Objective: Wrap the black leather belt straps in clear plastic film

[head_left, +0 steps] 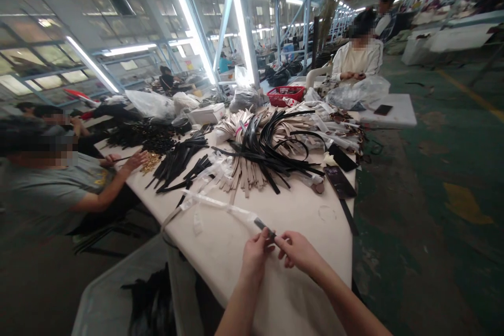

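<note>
Near the front of the pale table, my left hand pinches the dark end of a strap. My right hand is closed at the same end, just to the right, its fingertips on a small dark piece. Clear plastic wrap covers the strap's length, which runs up and left over the table. Fine detail between the fingertips is too small to tell. Beyond lies a large heap of black straps over beige straps.
A pale table holds phones, a red basket and a white box. At left a seated person handles a strap. Below is a bin with black straps. Another person sits back right.
</note>
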{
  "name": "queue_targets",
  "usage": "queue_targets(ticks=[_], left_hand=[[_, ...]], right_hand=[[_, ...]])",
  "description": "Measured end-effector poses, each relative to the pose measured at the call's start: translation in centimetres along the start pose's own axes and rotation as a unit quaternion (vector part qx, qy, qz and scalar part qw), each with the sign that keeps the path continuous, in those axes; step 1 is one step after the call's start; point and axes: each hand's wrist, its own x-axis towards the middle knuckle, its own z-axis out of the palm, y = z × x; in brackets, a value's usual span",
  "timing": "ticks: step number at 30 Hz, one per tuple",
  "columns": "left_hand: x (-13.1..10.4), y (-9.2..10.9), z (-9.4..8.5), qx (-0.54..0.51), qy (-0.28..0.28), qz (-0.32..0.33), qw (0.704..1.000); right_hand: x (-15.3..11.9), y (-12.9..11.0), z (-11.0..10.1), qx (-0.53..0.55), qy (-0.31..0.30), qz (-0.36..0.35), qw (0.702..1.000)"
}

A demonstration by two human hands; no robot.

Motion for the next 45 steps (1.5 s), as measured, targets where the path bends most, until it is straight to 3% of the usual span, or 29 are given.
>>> queue_targets(ticks=[2,4,9,11,16,22,28,34,36,39,42,45], left_hand=[[0.1,0.7,-0.6,-0.001,0.072,0.027,0.997],[0.1,0.8,-0.9,0.038,0.097,0.043,0.994],[-0.2,-0.7,-0.2,0.193,0.005,0.052,0.98],[-0.3,-0.5,0.0,0.195,-0.002,0.067,0.978],[-0.4,0.8,-0.1,0.131,0.068,0.087,0.985],[-1.0,-2.0,1.7,0.169,-0.023,0.033,0.985],[-0.7,0.2,0.6,0.129,0.066,0.083,0.986],[-2.2,-3.4,2.3,0.195,-0.06,0.018,0.979],[-2.4,-3.2,2.2,0.173,-0.035,0.033,0.984],[-2.2,-1.3,1.1,0.138,0.029,0.053,0.989],[-2.4,-0.9,0.6,0.146,0.015,0.037,0.988],[-2.7,-2.5,1.2,0.186,-0.039,0.01,0.982]], right_hand=[[-0.7,0.9,-0.6,0.001,-0.03,0.018,0.999],[-0.9,1.5,-0.8,0.0,-0.049,0.03,0.998],[0.6,0.8,-0.6,0.02,-0.067,0.023,0.997],[0.7,0.5,-1.1,0.033,-0.083,0.017,0.996],[-1.4,2.1,-3.4,0.054,-0.113,0.034,0.992],[-0.8,2.0,-2.6,0.084,-0.076,0.01,0.993],[-2.3,3.5,-5.6,0.08,-0.15,0.062,0.983],[-1.0,2.5,-4.5,0.064,-0.126,0.028,0.99],[-1.2,2.3,-4.9,0.069,-0.15,0.037,0.986],[-2.3,3.1,-6.7,0.045,-0.177,0.066,0.981],[-2.4,3.5,-7.2,-0.013,-0.134,0.046,0.99],[-1.4,2.7,-5.7,-0.045,-0.07,-0.001,0.997]])
